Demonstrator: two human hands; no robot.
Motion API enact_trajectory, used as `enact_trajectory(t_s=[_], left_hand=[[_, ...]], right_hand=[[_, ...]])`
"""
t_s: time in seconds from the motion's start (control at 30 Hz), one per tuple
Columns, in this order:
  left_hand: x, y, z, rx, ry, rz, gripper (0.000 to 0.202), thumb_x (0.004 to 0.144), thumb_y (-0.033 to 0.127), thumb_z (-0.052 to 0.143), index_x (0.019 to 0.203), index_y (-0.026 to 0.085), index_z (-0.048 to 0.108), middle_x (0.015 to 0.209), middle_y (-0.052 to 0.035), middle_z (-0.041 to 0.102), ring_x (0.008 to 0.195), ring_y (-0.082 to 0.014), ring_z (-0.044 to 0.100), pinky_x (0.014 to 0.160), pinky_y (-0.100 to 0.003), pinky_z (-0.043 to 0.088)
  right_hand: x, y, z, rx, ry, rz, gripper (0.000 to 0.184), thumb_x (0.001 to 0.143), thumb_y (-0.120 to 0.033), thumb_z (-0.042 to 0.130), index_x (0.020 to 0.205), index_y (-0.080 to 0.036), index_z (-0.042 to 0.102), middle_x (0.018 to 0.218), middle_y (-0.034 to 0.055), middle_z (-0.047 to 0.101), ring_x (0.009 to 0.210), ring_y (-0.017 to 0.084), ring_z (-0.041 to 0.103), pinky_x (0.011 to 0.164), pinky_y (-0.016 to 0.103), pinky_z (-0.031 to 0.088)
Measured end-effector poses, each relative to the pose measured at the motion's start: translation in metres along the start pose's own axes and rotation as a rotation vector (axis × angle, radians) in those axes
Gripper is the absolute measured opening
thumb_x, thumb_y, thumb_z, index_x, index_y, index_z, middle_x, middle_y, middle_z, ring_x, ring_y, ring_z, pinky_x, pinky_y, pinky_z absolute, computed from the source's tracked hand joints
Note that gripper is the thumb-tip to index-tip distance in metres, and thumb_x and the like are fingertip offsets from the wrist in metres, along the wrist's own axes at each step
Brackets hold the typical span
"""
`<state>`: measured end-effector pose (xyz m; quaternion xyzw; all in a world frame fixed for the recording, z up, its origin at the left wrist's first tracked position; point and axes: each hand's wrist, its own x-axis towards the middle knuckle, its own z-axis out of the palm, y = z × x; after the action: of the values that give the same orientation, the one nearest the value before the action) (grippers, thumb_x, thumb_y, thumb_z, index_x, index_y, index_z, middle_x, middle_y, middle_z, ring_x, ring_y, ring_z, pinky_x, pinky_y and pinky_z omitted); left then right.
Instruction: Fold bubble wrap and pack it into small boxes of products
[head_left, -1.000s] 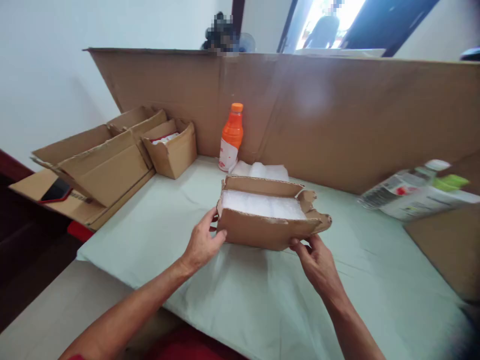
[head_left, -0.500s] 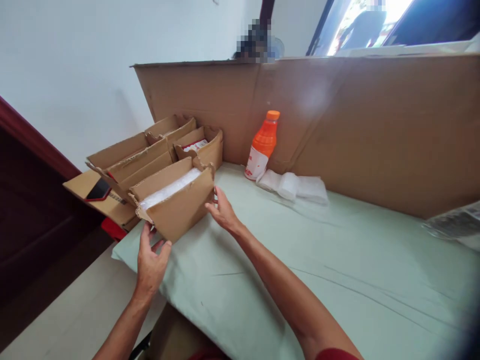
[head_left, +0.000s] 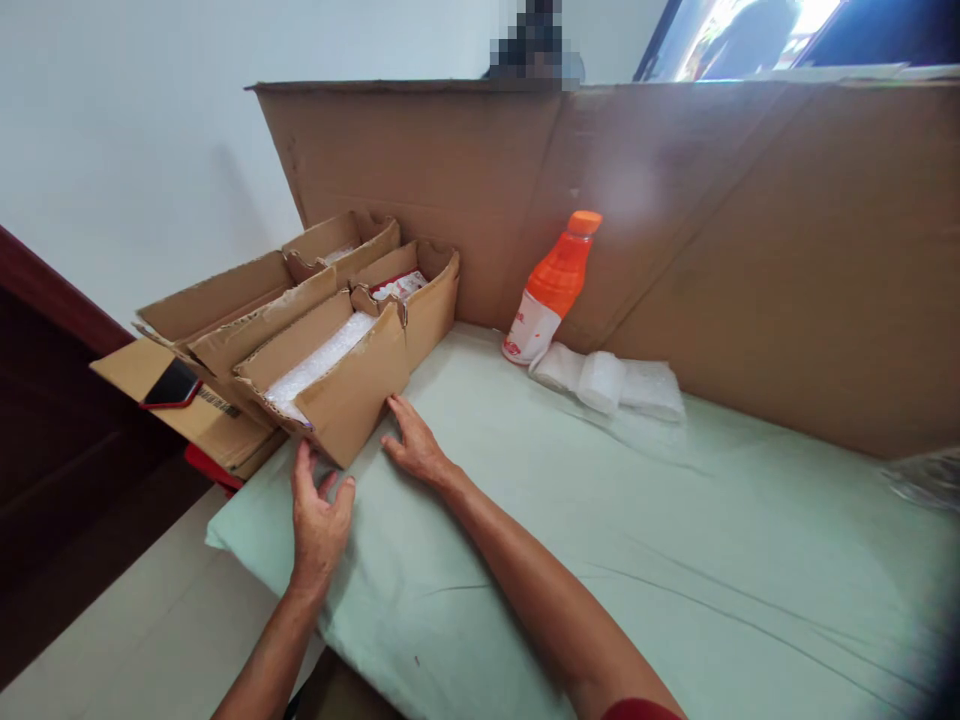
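Observation:
An open cardboard box stands at the left of the cloth-covered table, with bubble wrap lying inside it. Close to the box's near corner is my left hand, its fingers spread and thumb apart. My right hand rests by the lower right part of the box's long side, fingers apart and nothing in them. Whether the fingertips of either hand still touch the cardboard, I cannot tell. Right behind this box sits another small box holding a red and white item.
More open cardboard boxes stand along the left, beside a cardboard flap bearing a dark phone-like object. A tall cardboard panel lines the back. Before it are an orange bottle and white wrap rolls. A person is behind the panel.
The box with the bubble wrap has moved back and left, up against the other boxes. My fingers have loosened from its ends. The view has shifted slightly.

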<state>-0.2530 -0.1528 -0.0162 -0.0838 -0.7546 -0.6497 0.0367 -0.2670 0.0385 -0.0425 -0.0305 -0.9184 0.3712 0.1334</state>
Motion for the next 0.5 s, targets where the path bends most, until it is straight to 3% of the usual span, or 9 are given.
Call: enact_trajectory(t_s=[0.1, 0.27, 0.5], left_hand=[[-0.013, -0.011, -0.002, 0.014, -0.054, -0.077, 0.083, 0.082, 0.035, 0.066, 0.154, 0.016, 0.030, 0.154, -0.0217, 0.041, 0.142, -0.0341, 0.046, 0.117, -0.053, 0.039], [-0.053, -0.015, 0.002, 0.070, -0.160, -0.044, 0.075, 0.084, 0.037, 0.063, 0.151, 0.016, 0.036, 0.153, -0.0214, 0.044, 0.143, -0.0337, 0.045, 0.120, -0.053, 0.035], [-0.095, -0.012, -0.005, 0.227, -0.398, -0.013, 0.076, 0.083, 0.056, 0.061, 0.149, 0.024, 0.040, 0.150, -0.0163, 0.051, 0.137, -0.0398, 0.050, 0.113, -0.060, 0.041]], right_hand=[[-0.013, -0.009, -0.001, -0.062, -0.032, -0.051, 0.071, 0.088, -0.020, 0.059, 0.154, -0.012, 0.038, 0.161, 0.0188, 0.036, 0.150, 0.027, 0.033, 0.123, 0.048, 0.029], [-0.051, -0.033, -0.003, -0.164, -0.093, -0.132, 0.042, 0.092, -0.021, 0.059, 0.133, -0.015, 0.062, 0.149, 0.0164, 0.054, 0.145, 0.028, 0.041, 0.120, 0.051, 0.032], [-0.158, -0.051, -0.023, -0.518, -0.107, -0.321, 0.040, 0.100, -0.038, 0.051, 0.134, -0.019, 0.061, 0.145, 0.0078, 0.059, 0.135, 0.024, 0.049, 0.113, 0.039, 0.038]])
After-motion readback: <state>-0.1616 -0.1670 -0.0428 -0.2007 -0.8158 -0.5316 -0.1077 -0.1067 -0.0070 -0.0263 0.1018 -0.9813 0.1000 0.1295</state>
